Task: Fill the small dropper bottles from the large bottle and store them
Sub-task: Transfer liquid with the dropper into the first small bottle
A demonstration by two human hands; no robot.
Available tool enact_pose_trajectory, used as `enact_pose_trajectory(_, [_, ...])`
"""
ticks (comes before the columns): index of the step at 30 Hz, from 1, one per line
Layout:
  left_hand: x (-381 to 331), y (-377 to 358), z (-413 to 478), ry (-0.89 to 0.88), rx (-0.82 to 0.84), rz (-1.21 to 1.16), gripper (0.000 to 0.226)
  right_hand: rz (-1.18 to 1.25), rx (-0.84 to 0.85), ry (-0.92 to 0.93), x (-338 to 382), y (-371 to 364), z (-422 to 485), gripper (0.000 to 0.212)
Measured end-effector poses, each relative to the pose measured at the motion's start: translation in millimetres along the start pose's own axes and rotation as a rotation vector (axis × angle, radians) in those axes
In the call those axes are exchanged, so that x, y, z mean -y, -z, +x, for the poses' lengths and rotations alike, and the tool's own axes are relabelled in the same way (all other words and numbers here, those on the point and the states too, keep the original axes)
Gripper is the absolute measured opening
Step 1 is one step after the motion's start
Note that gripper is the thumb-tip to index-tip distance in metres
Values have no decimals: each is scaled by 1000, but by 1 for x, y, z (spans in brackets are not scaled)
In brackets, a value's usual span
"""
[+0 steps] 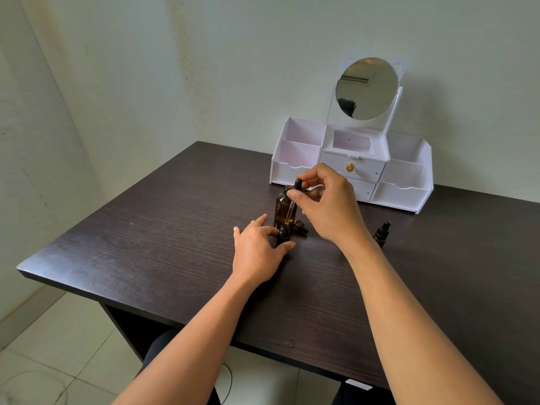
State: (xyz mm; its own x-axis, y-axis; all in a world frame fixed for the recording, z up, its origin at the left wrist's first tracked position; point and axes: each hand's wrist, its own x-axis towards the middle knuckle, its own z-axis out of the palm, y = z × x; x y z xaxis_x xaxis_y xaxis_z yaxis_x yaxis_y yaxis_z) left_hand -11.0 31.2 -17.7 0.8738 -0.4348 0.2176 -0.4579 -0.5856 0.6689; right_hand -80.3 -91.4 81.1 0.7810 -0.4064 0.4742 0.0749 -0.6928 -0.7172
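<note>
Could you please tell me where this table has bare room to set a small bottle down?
Bare: the table left of the left hand, and its near strip by the front edge. Crowded: around the large bottle, where the open small bottle, a loose cap and the right hand with its dropper gather. The capped small bottle stands apart, right.

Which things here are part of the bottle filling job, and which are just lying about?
In the job: large bottle, dropper pinched by right hand, open small bottle held by left hand, loose cap, capped small bottle, organizer for storing.
Just there: mirror, cord on floor.
</note>
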Motion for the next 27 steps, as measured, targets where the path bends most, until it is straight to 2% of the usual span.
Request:
enact_pose_trajectory(20, [1,-2,1,16,5,2,44,-35,4,18,3,4,0,16])
enact_pose_trajectory(23, [1,-1,1,16,9,1,45,38,-59,35,7,7,4,22])
enact_pose_trajectory(27, [0,0,0,16,5,1,47,107,-242,113,13,14,15,22])
